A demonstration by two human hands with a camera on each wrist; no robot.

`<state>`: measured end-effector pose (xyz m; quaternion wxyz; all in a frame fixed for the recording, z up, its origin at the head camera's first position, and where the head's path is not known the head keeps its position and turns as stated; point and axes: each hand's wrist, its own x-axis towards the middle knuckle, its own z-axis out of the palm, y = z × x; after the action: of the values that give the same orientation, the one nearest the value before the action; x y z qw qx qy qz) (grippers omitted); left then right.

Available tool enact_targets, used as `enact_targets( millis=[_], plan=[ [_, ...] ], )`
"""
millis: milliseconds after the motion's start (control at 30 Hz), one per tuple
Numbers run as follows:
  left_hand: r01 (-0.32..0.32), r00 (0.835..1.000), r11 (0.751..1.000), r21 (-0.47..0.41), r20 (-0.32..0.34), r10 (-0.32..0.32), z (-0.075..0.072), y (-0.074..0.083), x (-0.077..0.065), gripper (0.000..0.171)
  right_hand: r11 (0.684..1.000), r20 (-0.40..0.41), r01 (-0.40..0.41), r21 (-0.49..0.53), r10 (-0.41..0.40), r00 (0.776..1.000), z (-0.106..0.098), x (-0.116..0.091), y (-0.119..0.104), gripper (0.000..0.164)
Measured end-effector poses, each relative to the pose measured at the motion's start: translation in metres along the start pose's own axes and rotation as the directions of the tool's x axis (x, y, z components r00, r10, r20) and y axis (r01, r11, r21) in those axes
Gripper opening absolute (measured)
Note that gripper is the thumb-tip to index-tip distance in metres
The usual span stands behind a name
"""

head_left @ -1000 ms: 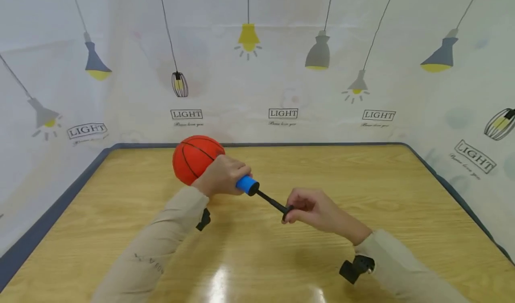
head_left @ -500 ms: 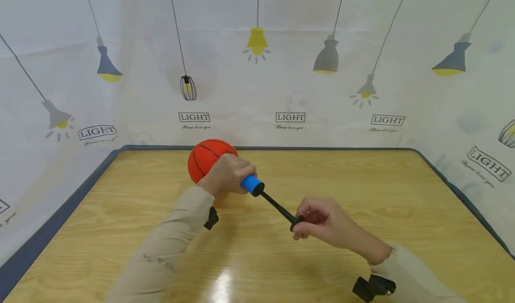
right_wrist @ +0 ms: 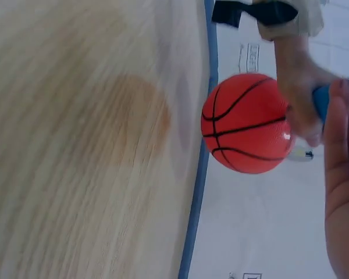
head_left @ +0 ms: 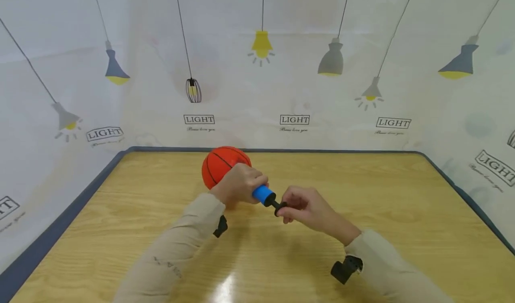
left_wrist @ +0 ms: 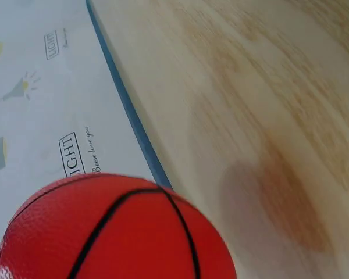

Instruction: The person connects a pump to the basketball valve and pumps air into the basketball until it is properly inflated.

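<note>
A small orange basketball [head_left: 223,166] hangs above the wooden table [head_left: 362,195], fixed to the far end of a blue hand pump [head_left: 263,194]. My left hand [head_left: 238,184] grips the pump's blue barrel just behind the ball. My right hand [head_left: 299,207] pinches the black plunger handle [head_left: 279,208], which sits close against the barrel with only a short length of rod showing. The left wrist view is filled by the ball [left_wrist: 113,232] over the table. In the right wrist view the ball [right_wrist: 247,122] appears beside my left hand [right_wrist: 299,87].
A dark blue rim [head_left: 72,209] edges the table, and a white backdrop printed with lamps [head_left: 293,93] closes it in at the back and sides. Black camera mounts sit on both wrists [head_left: 346,268].
My right hand has pushed the plunger in toward the blue barrel, so the black rod is nearly hidden. The ball and left hand shifted slightly right in view as the head camera moved.
</note>
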<state>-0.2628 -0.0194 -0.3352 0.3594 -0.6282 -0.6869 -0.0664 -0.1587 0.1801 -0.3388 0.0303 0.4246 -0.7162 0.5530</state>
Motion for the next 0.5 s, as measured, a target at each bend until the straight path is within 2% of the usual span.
enact_targets(
  millis=[100,267,367,500],
  plan=[
    [0.005,1.0,1.0,-0.01,-0.002,-0.005,-0.002,-0.002,-0.001,0.019,1.0,-0.014,-0.022,0.013,0.022,1.0,-0.001,-0.015,-0.01,0.01],
    [0.049,0.998,0.999,-0.014,-0.034,-0.05,-0.009,-0.01,-0.006,0.022,0.998,0.011,0.014,0.057,-0.015,1.0,-0.011,-0.037,-0.027,0.012],
    [0.04,0.999,0.999,-0.008,-0.035,-0.04,-0.008,-0.009,-0.003,0.022,0.999,0.022,0.018,0.035,-0.018,1.0,-0.015,-0.031,-0.022,0.011],
    [0.018,0.999,1.0,0.003,-0.028,-0.018,-0.006,0.0,0.003,0.021,0.998,0.024,0.065,0.025,-0.065,0.998,-0.008,-0.011,0.002,0.006]
  ],
)
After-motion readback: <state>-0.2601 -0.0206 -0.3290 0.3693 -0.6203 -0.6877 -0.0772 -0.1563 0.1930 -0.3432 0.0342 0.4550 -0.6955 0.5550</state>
